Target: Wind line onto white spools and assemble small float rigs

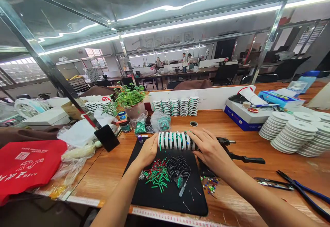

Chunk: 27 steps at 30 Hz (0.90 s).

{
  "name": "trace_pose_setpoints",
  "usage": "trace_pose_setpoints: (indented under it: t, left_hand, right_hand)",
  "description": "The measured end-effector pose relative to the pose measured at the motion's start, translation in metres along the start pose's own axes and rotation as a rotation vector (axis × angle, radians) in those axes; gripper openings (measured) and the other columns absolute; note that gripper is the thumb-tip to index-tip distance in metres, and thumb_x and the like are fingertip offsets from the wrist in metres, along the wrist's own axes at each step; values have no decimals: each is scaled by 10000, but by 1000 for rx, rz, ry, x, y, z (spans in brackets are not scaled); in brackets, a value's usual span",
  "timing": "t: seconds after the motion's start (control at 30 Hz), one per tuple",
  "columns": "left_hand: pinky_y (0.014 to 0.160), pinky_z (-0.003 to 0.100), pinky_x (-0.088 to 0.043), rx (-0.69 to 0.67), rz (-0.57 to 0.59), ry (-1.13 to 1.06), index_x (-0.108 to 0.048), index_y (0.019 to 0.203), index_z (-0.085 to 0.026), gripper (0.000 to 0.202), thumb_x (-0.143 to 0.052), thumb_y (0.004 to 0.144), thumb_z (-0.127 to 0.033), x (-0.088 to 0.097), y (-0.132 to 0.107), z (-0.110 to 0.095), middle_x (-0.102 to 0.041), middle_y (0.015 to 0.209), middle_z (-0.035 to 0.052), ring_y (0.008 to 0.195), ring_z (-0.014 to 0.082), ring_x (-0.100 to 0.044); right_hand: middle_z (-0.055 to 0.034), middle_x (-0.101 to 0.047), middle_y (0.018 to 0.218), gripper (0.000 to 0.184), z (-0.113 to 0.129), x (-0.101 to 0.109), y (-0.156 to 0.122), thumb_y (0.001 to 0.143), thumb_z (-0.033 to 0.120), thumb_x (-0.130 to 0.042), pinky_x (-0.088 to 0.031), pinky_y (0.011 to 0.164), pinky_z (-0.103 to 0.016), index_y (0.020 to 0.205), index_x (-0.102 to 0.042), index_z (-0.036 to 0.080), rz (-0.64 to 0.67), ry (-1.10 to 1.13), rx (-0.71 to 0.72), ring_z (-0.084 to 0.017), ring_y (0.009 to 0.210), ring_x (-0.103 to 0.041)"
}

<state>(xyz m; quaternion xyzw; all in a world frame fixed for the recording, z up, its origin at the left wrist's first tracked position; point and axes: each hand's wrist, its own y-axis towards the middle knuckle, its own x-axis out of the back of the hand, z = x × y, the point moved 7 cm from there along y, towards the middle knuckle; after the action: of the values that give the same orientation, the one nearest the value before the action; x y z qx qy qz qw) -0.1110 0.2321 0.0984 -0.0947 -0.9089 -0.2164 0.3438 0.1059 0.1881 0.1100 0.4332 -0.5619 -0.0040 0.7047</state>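
A row of white spools (176,141), set side by side and carrying green, black and blue bits, lies level above the black mat (144,199). My left hand (149,148) grips its left end. Around the right end, my right hand (207,146) is closed, with the fingers over the top. Below them on the mat are green tube pieces (160,179), red pieces, black tube pieces (177,166) and several pins. A black tool with a handle (247,159) sticks out beyond my right hand; whether it joins the spools is hidden.
Stacked white spools stand at the back (180,107) and right (294,134). Pliers (301,189) lie at the right, coloured beads (210,184) beside the mat. A potted plant (132,99), phone (107,137) and red bag (31,165) are at the left. A metal post slants overhead.
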Motion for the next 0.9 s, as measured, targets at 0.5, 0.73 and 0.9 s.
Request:
trace_pose_setpoints:
  t: [0.5,0.73,0.9]
  left_hand:
    - [742,300,-435,191,-39,22,-589,792,-195,399,-295,996,-372,-5,-3,13,-659,797,39,761,201,-567]
    - [669,282,-407,271,-4,36,-513,705,-194,391,-290,978,-363,-5,-1,13,-587,690,19,703,186,-529]
    - [750,275,-433,276,9,50,-523,812,-201,340,-273,986,-352,-6,-10,2,-641,853,31,797,180,-560]
  right_hand:
    - [-184,-553,1398,424,9,2,-18,1022,161,-384,-390,1078,-481,1430,-454,74,-146,-93,117,-313,1224,-562]
    - [-193,-561,1387,451,10,4,-21,1024,184,-375,-422,1032,-483,1458,-434,75,-171,-117,176,-327,1151,-604]
    - [-209,-574,1372,537,9,7,-23,1034,216,-323,-469,938,-491,1554,-308,85,-206,-110,219,-341,1062,-654]
